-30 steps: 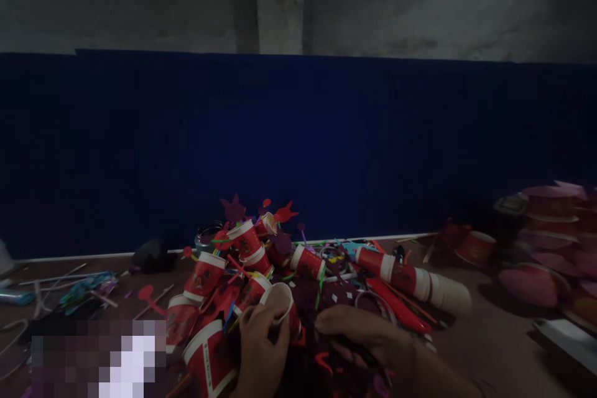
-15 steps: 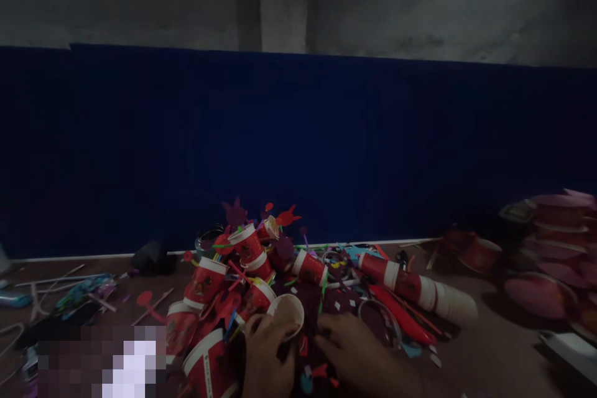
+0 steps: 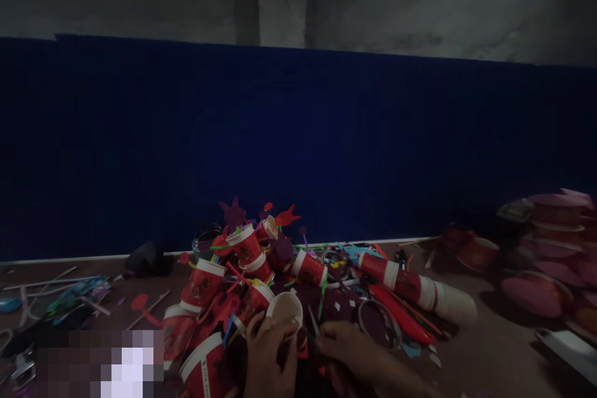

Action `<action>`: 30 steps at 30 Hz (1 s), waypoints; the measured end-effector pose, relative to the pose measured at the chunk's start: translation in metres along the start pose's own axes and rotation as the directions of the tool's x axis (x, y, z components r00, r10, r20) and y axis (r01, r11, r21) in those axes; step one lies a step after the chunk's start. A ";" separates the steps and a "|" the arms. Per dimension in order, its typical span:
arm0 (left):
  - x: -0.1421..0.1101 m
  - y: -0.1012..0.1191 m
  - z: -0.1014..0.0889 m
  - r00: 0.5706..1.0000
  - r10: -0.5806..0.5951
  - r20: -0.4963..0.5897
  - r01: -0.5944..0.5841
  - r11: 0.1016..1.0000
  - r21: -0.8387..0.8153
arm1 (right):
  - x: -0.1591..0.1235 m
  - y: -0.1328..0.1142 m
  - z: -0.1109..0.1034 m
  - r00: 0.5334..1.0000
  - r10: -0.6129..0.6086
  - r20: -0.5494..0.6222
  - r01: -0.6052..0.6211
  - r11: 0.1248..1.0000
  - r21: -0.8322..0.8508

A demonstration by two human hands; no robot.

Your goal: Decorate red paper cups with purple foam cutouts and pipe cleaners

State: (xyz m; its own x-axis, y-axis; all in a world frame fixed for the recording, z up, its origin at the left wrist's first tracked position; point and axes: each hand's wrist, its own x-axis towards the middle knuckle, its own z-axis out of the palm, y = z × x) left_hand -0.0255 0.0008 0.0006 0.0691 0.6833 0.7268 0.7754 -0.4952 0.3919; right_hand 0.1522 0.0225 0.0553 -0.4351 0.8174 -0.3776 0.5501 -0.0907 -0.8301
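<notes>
A dim brown tabletop (image 3: pixel 494 348) runs along a dark blue partition. A heap of red paper cups (image 3: pixel 233 286) and coloured paper scraps lies on it, with a toppled stack of cups (image 3: pixel 415 289) just beside, loose sticks (image 3: pixel 51 283) far left and pink plates (image 3: pixel 536 289) right.

Left hand (image 3: pixel 265 357) grips a paper cup (image 3: pixel 285 309); right hand (image 3: pixel 347 351) pinches a thin stick (image 3: pixel 313 322) beside it.

Very dim, murky shadows, soft blurred edges, pixelated patch lower left
</notes>
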 end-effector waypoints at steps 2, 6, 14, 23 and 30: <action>-0.001 -0.001 0.001 1.000 0.009 0.006 -0.009 1.000 0.003 | 0.001 -0.002 0.005 0.985 -0.101 -0.140 0.065 0.967 -0.246; -0.003 -0.002 0.001 0.999 -0.005 0.050 0.006 1.000 -0.012 | -0.002 -0.001 0.008 0.892 -0.435 -0.124 0.153 0.549 -0.822; -0.006 0.000 0.003 0.999 -0.045 0.026 0.046 0.999 -0.017 | 0.003 -0.002 0.006 0.943 -0.257 -0.213 0.146 0.891 -0.430; 0.000 0.001 0.001 0.999 -0.025 0.040 0.026 0.999 -0.022 | 0.009 0.002 0.016 0.997 0.075 0.016 -0.077 0.958 0.276; 0.000 0.005 0.000 0.991 -0.046 0.123 0.058 0.993 -0.100 | -0.004 0.000 0.009 0.878 -0.454 -0.150 0.125 0.519 -0.845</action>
State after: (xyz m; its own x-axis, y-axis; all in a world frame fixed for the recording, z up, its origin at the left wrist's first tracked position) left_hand -0.0218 -0.0011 0.0023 0.1103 0.7661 0.6332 0.7114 -0.5058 0.4880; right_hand 0.1475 0.0141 0.0529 -0.5253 0.8442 0.1064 0.8342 0.5356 -0.1314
